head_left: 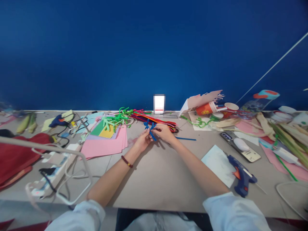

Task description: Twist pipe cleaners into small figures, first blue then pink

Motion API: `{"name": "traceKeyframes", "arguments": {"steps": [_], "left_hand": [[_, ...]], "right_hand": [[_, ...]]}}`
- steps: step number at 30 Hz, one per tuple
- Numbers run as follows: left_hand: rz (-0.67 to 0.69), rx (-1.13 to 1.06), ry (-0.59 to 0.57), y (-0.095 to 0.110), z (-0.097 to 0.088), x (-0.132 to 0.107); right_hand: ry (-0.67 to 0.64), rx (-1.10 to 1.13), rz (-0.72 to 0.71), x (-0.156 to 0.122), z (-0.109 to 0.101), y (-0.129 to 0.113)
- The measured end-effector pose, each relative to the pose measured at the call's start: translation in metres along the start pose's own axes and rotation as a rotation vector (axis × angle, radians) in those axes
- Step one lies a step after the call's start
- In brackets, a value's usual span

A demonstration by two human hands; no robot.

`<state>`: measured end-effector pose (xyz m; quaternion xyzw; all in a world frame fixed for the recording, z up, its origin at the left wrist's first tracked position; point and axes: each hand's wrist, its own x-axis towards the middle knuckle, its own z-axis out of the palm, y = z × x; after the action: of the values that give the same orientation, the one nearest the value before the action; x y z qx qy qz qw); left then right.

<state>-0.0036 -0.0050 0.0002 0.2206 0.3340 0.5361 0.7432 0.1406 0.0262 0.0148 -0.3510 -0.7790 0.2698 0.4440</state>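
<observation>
Between both hands, above the middle of the table, is a small branched shape of blue pipe cleaners [151,131]. My left hand [144,140] is closed round its lower left part. The fingertips of my right hand [163,132] pinch one of its branches from the right. A single straight blue pipe cleaner [185,139] lies on the table to the right of my right hand. Just behind the hands lies a bundle of multicoloured pipe cleaners [158,121]. Bent green pipe-cleaner pieces [117,118] are heaped to the left of that bundle.
Pink paper sheets [103,148] lie on the left, near a power strip [56,170] with loose cables. On the right are a blue glue gun [242,176], a phone [250,154], light blue paper [218,163] and red paper cups [207,109]. A blue wall [154,48] rises behind the table.
</observation>
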Motion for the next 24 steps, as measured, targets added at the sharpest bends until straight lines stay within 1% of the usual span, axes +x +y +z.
{"name": "traceKeyframes", "arguments": {"steps": [8, 14, 24], "left_hand": [[0.021, 0.029, -0.019, -0.0003, -0.0013, 0.0006], [0.015, 0.08, 0.009, 0.0012, 0.0019, -0.0011], [0.029, 0.056, 0.035, 0.0009, 0.0027, -0.0021]], "right_hand": [[-0.004, 0.032, -0.007, -0.0001, 0.0001, 0.0069], [-0.009, 0.015, -0.004, -0.0004, 0.0006, 0.0074], [0.026, 0.0, -0.01, -0.0019, 0.005, 0.0072]]}}
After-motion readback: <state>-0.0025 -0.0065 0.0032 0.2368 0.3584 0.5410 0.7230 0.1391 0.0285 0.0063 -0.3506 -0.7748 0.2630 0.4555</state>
